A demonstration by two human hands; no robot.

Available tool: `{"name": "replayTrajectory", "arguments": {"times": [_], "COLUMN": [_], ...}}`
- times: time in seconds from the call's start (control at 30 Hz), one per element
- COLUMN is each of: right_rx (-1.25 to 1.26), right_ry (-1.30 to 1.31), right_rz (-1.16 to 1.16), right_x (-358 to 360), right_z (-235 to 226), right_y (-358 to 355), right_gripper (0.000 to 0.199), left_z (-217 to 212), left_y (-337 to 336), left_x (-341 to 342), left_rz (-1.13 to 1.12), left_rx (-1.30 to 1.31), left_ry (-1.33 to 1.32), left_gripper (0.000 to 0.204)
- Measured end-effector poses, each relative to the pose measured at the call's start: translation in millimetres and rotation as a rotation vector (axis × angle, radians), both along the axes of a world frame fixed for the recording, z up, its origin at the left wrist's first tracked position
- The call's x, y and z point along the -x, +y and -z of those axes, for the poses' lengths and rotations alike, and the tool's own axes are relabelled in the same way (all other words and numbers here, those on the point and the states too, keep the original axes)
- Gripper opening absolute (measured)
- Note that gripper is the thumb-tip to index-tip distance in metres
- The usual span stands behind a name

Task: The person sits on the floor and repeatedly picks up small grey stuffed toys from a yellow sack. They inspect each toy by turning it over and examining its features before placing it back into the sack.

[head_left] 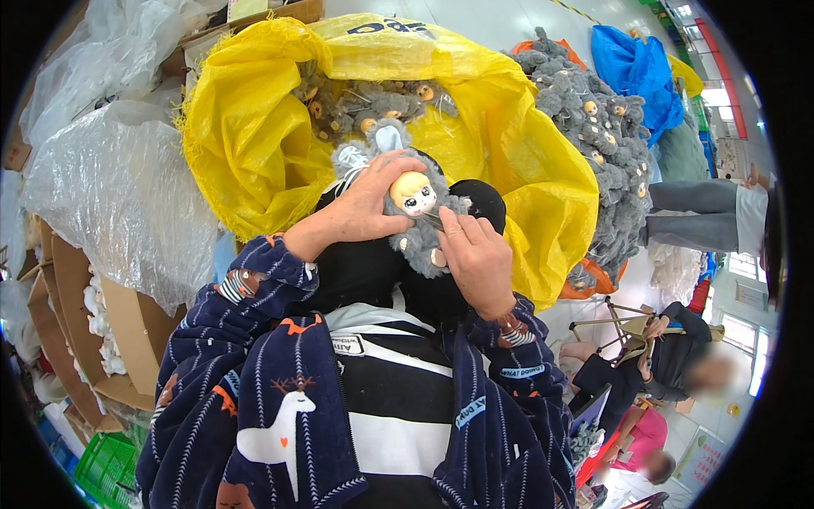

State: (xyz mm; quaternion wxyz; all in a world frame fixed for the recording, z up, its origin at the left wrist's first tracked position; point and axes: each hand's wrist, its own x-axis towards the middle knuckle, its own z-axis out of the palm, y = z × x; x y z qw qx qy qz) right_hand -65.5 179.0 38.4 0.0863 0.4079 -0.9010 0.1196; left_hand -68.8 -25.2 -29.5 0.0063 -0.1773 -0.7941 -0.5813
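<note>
— The hands?
— Left hand (366,206) grips the grey plush doll (417,216) by its head; right hand (476,259) pinches at its side.
— Its lie?
— Roughly upright over the lap, face toward the camera, yellow sack (254,127) behind.

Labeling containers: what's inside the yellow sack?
Grey plush dolls with pale faces fill the open yellow sack. Its lower contents are hidden by the sack wall and the doll both hands hold.

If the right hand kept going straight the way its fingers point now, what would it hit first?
The right hand points up and slightly left, fingertips already at the grey plush doll held by the left hand. It would press into the doll's body first; beyond lies the yellow sack, though depth is unclear.
</note>
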Motion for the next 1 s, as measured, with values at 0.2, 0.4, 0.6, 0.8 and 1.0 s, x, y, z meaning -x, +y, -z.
{"name": "replayTrajectory", "arguments": {"times": [0.2,0.4,0.6,0.8,1.0], "right_rx": [0.115,0.164,0.208,0.345,0.283], "right_ry": [0.021,0.068,0.129,0.102,0.029], "right_rz": [-0.075,-0.111,-0.139,-0.167,-0.016], "right_x": [6.6,9.1,10.5,5.5,-1.9], "right_z": [14.2,22.0,34.3,35.5,22.7], "right_y": [5.9,9.3,11.4,-12.1,-1.1], "right_gripper": [0.031,0.03,0.029,0.032,0.035], "left_z": [2.6,-1.1,0.2,3.3,-2.0], "left_y": [-3.0,-3.2,-3.3,0.2,-0.1], "left_x": [4.4,4.3,3.4,4.3,0.1], "left_rz": [0.057,0.076,0.06,0.066,0.04], "left_rx": [-0.031,-0.034,-0.022,-0.046,-0.034], "left_ry": [0.01,-0.001,0.005,0.027,-0.015], "left_gripper": [0.064,0.064,0.064,0.064,0.065]}}
